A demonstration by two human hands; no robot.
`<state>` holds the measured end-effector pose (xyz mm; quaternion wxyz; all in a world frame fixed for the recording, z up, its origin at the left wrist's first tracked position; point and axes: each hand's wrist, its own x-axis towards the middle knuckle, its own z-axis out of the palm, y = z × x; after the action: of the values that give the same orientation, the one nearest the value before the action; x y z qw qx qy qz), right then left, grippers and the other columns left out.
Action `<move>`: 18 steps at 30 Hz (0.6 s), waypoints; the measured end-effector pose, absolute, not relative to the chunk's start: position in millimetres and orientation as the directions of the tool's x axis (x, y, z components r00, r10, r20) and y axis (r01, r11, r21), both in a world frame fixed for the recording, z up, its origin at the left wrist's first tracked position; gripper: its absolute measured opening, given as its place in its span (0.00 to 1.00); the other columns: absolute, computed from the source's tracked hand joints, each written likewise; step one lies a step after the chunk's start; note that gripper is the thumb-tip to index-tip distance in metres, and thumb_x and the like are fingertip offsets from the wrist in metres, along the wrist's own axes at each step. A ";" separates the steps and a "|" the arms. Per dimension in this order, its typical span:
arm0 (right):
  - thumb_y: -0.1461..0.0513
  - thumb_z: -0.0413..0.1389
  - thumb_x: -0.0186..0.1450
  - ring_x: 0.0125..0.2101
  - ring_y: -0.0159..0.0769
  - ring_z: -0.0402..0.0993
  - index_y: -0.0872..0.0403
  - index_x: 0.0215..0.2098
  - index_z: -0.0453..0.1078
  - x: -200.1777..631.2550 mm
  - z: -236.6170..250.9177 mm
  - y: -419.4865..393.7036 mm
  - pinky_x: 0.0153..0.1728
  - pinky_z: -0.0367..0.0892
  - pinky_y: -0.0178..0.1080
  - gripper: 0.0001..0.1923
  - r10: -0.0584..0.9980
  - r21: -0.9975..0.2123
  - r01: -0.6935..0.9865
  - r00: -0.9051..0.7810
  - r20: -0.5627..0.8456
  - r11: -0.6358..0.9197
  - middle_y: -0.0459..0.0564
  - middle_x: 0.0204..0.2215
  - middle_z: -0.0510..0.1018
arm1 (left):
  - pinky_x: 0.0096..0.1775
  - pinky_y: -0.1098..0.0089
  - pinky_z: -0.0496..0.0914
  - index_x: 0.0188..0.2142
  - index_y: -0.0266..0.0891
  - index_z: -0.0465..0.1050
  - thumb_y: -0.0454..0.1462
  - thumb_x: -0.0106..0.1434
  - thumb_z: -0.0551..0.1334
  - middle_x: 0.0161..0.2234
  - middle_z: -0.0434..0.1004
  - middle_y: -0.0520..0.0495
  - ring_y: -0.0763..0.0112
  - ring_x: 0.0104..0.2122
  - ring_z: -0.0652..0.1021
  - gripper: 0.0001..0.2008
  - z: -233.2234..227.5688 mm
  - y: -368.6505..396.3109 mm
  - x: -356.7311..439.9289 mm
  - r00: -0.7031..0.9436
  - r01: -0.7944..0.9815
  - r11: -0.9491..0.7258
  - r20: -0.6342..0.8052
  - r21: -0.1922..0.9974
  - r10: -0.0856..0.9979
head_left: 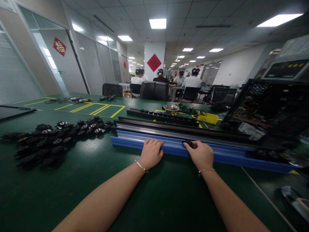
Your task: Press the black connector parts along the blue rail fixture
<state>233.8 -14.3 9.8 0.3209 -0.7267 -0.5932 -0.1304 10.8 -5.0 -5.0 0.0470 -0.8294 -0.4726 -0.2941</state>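
Observation:
A long blue channel rail point(130, 143) lies across the green table in front of me. My left hand point(152, 153) has its fingers curled over the near edge of this rail and grips it. Farther right, my right hand point(201, 154) pinches a small black part point(188, 142) between thumb and fingertips, over the rail's groove. The part's underside is hidden, so I cannot tell whether it touches the rail. To the left, many similar black parts point(58, 140) are spread in a loose heap on the table.
Dark rails point(169, 129) lie just behind the blue one, and another rail point(156, 115) holds several small parts. Beyond are a metal bowl point(171, 108) and a yellow tray point(209, 118). An open computer case point(272, 109) stands at right. People sit in the background.

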 end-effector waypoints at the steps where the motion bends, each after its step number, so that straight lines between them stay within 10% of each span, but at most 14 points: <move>1: 0.43 0.50 0.58 0.33 0.43 0.71 0.54 0.29 0.71 234.0 9.7 -14.3 0.40 0.59 0.43 0.23 0.777 -0.316 0.945 0.260 0.573 -0.083 0.52 0.28 0.77 | 0.49 0.60 0.58 0.45 0.45 0.69 0.36 0.61 0.56 0.43 0.76 0.48 0.63 0.45 0.71 0.13 -5.0 -5.0 10.9 0.379 0.813 -0.547 0.530 0.201 0.759; 18: 0.45 0.51 0.58 0.36 0.44 0.72 0.54 0.31 0.72 234.4 9.3 -13.3 0.40 0.60 0.43 0.22 0.807 -0.366 0.930 0.235 0.542 -0.025 0.53 0.31 0.78 | 0.49 0.60 0.59 0.46 0.45 0.69 0.36 0.61 0.56 0.42 0.76 0.49 0.64 0.45 0.71 0.13 -3.8 -6.7 11.0 0.383 0.816 -0.545 0.527 0.193 0.759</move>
<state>234.4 -13.3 9.3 0.3367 -0.7100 -0.6117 -0.0917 11.0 -6.7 -3.8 0.0491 -0.8301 -0.4742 -0.2893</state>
